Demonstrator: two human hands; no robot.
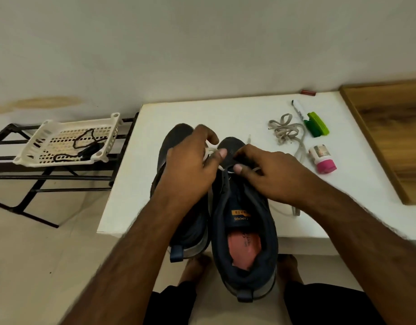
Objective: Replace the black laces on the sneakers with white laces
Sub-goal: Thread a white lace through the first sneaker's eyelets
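Two dark sneakers (246, 233) sit side by side on the white counter (261, 109), heels toward the person. The left hand (190, 165) pinches a white lace (210, 151) near the toes, and the right hand (270, 174) curls its fingers on the right shoe's upper. A second pale lace (285, 132) lies loose beside a marker (298, 111), and a black lace (85, 146) rests in a white basket (49, 127) at left.

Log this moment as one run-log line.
left hand pinches white lace | right hand on right sneaker | black lace in basket
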